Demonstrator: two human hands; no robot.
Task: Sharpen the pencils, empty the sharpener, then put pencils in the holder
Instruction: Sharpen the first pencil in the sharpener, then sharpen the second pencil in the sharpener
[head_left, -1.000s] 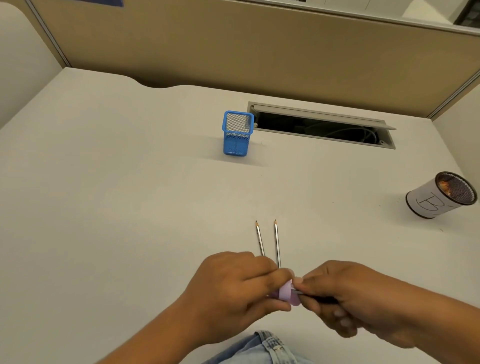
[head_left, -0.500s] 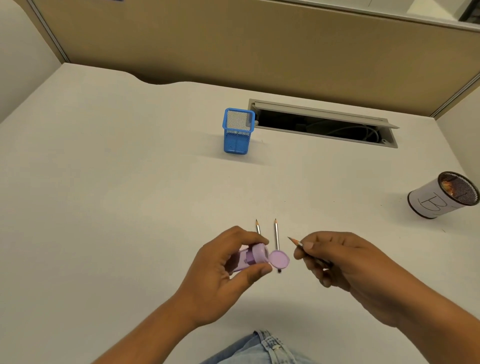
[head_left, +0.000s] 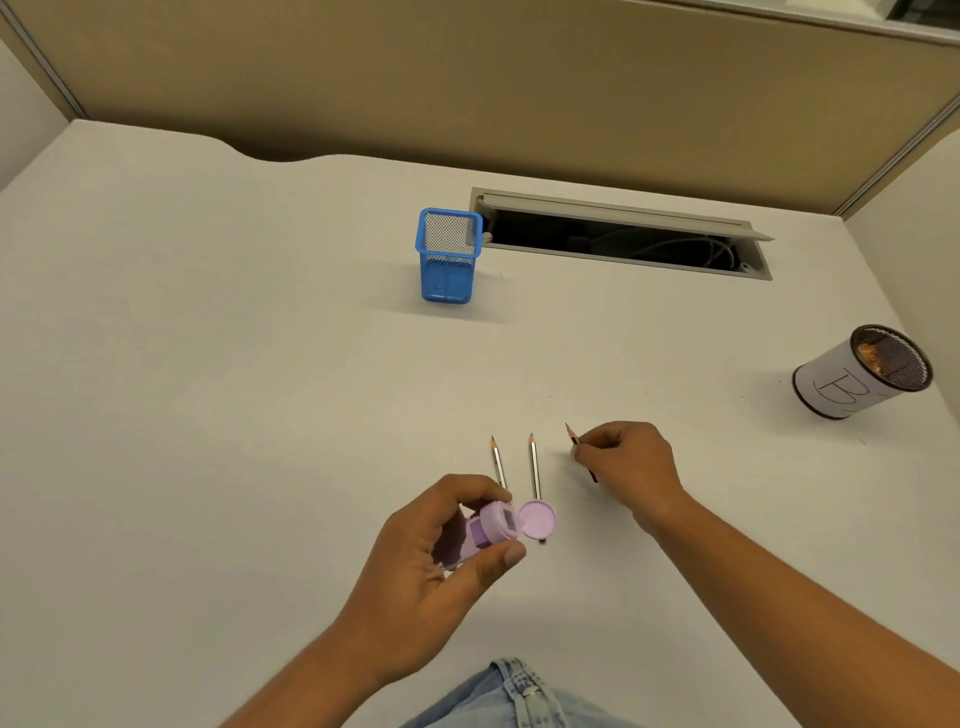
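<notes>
My left hand (head_left: 441, 561) grips a lilac pencil sharpener (head_left: 488, 530) above the white desk, its round lid (head_left: 537, 519) hanging open to the right. Two sharpened pencils (head_left: 534, 465) lie side by side on the desk just beyond it, tips pointing away; the left one (head_left: 497, 457) is partly hidden by my fingers. My right hand (head_left: 628, 460) pinches a third sharpened pencil (head_left: 571, 433) low over the desk, to the right of the pair. A blue mesh pencil holder (head_left: 448, 257) stands upright farther back, with nothing visible inside it.
An open cable slot (head_left: 618, 241) runs along the back of the desk beside the holder. A white cup marked "B" (head_left: 852, 382) with shavings inside stands at the right. A tan partition wall closes off the rear. Jeans show at the near desk edge.
The pencil came out of the sharpener. My right hand carried it right and forward, down beside the two lying pencils. My left hand drew the sharpener back, lid open.
</notes>
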